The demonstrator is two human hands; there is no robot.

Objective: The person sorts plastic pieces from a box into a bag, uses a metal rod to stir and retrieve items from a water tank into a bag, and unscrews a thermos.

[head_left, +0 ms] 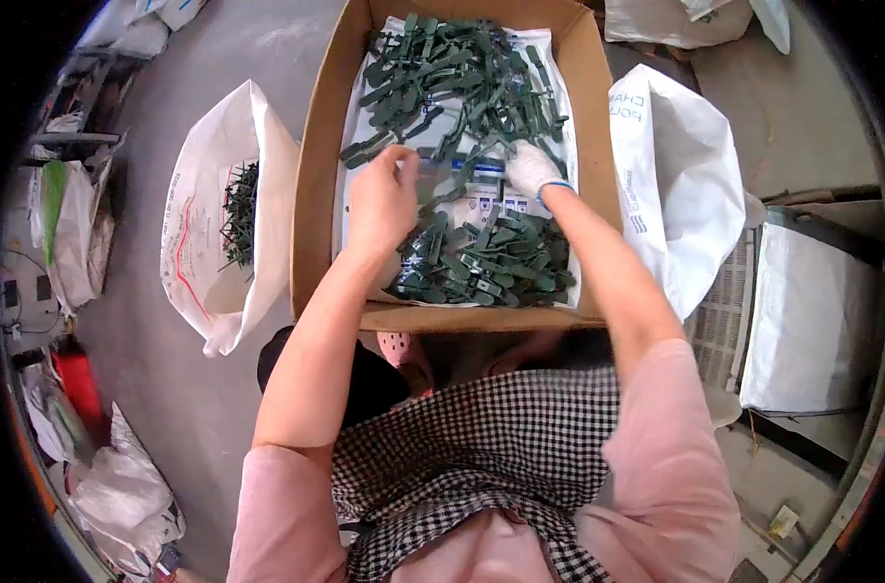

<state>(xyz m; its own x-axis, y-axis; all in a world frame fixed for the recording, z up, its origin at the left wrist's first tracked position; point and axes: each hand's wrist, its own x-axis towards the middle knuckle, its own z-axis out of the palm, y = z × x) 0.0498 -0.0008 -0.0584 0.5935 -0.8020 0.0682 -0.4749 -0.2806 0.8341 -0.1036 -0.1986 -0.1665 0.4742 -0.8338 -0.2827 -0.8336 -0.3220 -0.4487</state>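
Note:
A cardboard box [306, 194] lined with a white printed sack [481, 199] lies in front of me. In it are two heaps of dark green plastic pieces, a larger far heap [452, 78] and a near heap [491, 262]. My left hand [384, 199] is bare, its fingers curled together over the box's left side beside some green pieces [369, 148]; what is in the fingers is hidden. My right hand [534, 170] wears a white glove with a blue cuff edge. Its fingers are closed on a green plastic piece [486, 151] at the far heap's near edge.
A white sack [194, 233] holding thin dark green pieces [238, 214] stands open left of the box. Another open white sack [690, 185] stands to the right, near a grey slatted crate [724, 301]. More sacks [121, 486] lie along the left side.

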